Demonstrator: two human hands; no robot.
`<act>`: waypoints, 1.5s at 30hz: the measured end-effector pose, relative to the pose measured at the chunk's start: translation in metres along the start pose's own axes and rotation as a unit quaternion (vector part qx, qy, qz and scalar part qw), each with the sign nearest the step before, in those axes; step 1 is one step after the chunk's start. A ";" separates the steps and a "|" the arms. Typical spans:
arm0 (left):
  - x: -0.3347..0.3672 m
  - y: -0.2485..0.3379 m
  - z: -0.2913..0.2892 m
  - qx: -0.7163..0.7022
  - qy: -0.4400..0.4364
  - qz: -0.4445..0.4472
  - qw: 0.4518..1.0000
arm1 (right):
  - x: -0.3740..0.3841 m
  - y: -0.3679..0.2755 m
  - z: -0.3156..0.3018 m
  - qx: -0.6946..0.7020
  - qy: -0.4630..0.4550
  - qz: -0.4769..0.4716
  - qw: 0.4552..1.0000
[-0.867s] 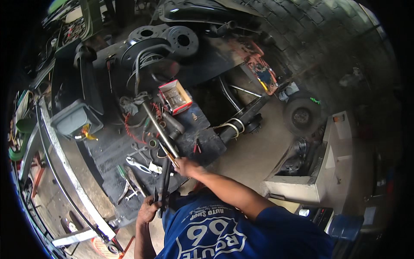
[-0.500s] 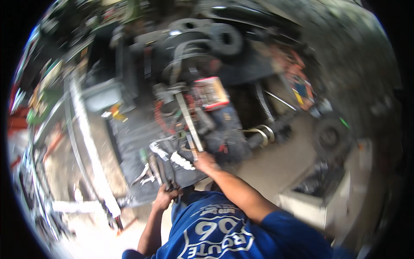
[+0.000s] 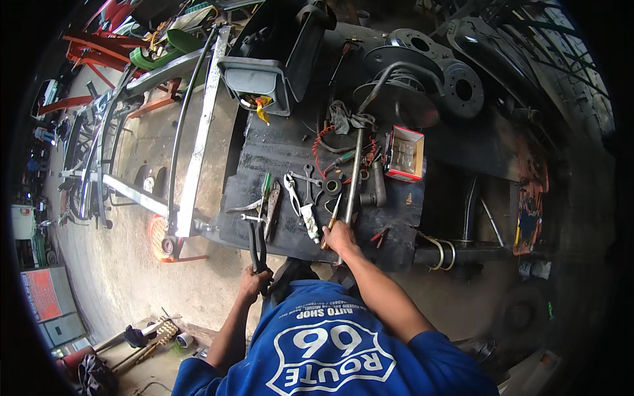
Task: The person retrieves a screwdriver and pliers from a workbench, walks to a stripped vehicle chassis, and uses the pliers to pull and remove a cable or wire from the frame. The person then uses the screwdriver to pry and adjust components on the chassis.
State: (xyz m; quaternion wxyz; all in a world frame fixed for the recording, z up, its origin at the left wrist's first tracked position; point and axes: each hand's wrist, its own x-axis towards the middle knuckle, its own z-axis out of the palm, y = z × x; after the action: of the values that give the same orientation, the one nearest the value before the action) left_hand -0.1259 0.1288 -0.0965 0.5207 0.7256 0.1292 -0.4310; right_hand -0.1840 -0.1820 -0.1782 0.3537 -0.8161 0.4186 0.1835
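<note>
Near the bench's front edge, my left hand [image 3: 251,284] is closed around dark long-handled pliers [image 3: 258,249], their two arms pointing away from me. My right hand [image 3: 340,239] is closed at the amber handle of a screwdriver [image 3: 335,212], whose shaft points away. Right beside it runs a long metal bar [image 3: 357,162], partly covered by the hand. Between my hands lie a white tube [image 3: 310,222], locking pliers [image 3: 272,201], a green-handled screwdriver [image 3: 266,185], slip-joint pliers [image 3: 291,190] and a wrench [image 3: 308,185].
A red box [image 3: 405,155] stands right of the bar, near a red coiled hose [image 3: 319,148]. Metal discs [image 3: 462,88] and a grey bin [image 3: 254,82] occupy the far side. Small red-handled pliers [image 3: 379,236] lie at right. A silver beam [image 3: 198,145] runs left of the black bench top [image 3: 264,142].
The view has swung and sharpened, so the bench sits differently in it. My left hand still grips the pliers, and my right hand stays beside the metal bar.
</note>
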 end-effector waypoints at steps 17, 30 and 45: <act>-0.019 -0.186 -0.116 0.099 0.096 -0.148 0.979 | 0.122 -0.364 -0.307 0.238 0.137 -0.236 0.932; -0.033 -0.224 -0.133 -0.068 0.152 -0.276 0.947 | 0.071 -0.239 -0.007 -0.225 -0.091 -0.519 0.820; -0.194 -0.370 0.027 -0.137 0.166 -0.411 0.886 | -0.003 -0.225 0.041 -0.058 -0.098 -0.518 0.848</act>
State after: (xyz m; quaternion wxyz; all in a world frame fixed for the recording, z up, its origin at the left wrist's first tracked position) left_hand -0.4896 0.3134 -0.1899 0.3616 0.5898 0.5582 -0.4581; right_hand -0.0030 -0.0605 -0.1085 0.3885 -0.9113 -0.1125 0.0766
